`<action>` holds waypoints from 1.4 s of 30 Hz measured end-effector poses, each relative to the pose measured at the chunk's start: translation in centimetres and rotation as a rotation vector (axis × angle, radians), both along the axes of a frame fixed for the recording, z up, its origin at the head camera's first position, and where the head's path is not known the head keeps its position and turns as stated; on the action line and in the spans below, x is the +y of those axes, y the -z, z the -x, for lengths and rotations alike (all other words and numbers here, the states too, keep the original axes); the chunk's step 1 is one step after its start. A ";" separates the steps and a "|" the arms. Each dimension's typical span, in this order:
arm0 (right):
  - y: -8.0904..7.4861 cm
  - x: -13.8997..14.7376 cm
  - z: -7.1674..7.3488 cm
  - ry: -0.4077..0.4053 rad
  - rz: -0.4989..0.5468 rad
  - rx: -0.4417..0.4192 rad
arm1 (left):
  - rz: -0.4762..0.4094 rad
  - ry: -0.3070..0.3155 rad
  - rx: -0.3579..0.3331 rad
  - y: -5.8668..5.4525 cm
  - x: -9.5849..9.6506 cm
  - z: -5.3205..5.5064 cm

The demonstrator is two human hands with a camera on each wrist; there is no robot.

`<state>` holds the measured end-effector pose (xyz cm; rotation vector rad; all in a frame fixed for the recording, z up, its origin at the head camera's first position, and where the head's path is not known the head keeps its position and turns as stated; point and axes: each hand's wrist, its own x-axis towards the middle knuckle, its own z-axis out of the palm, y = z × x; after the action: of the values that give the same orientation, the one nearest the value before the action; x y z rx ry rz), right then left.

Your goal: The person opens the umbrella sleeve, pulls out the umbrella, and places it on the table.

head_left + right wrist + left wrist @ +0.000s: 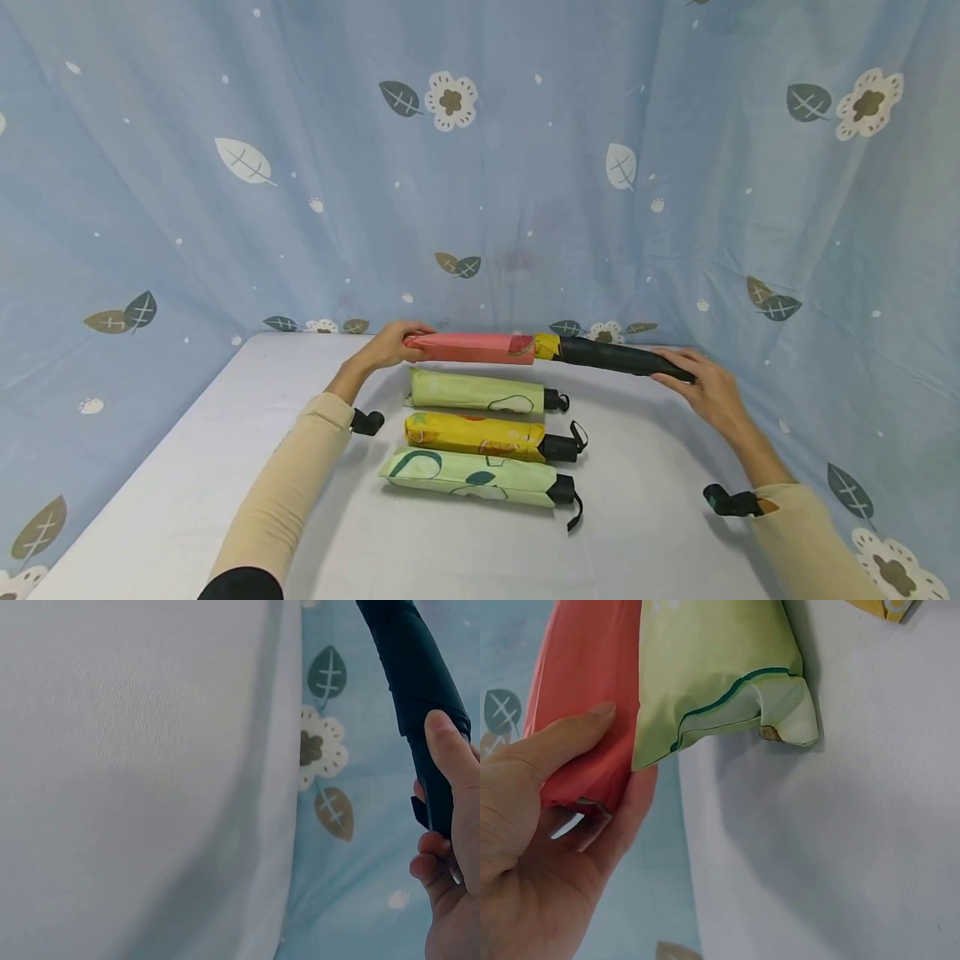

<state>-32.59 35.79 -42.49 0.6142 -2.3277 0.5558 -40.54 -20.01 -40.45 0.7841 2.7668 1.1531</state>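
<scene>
My left hand [392, 345] grips the left end of a red sleeve [472, 348] with a watermelon print, thumb on top and fingers beneath, in the left wrist view too. A black folded umbrella [607, 356] extends from its right side, with a short yellow patch [547, 346] between red and black. My right hand [705, 390] holds the umbrella's black handle [433, 780] between thumb and fingers. Just in front lies a light green folded umbrella [480, 392] with an avocado print; its end [720, 682] overlaps the red sleeve in the left wrist view.
Nearer on the white table [645, 517] lie a yellow folded umbrella [472, 435] and another green one [476, 479], roughly parallel, their black handles pointing right. A blue patterned curtain [525, 208] stands behind the table's back edge.
</scene>
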 end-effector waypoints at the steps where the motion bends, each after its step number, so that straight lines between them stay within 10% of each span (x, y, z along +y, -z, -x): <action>1: 0.0 0.1 0.0 0.001 -0.001 0.003 | 0.001 0.003 0.001 0.0 0.0 0.0; 42: 1.6 2.5 -0.6 0.054 -0.111 -0.123 | 0.050 0.100 0.001 1.1 1.4 0.4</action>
<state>-32.02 38.26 -44.09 0.5810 -2.4965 0.4530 -40.95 -18.57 -41.59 0.9067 2.7109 1.0622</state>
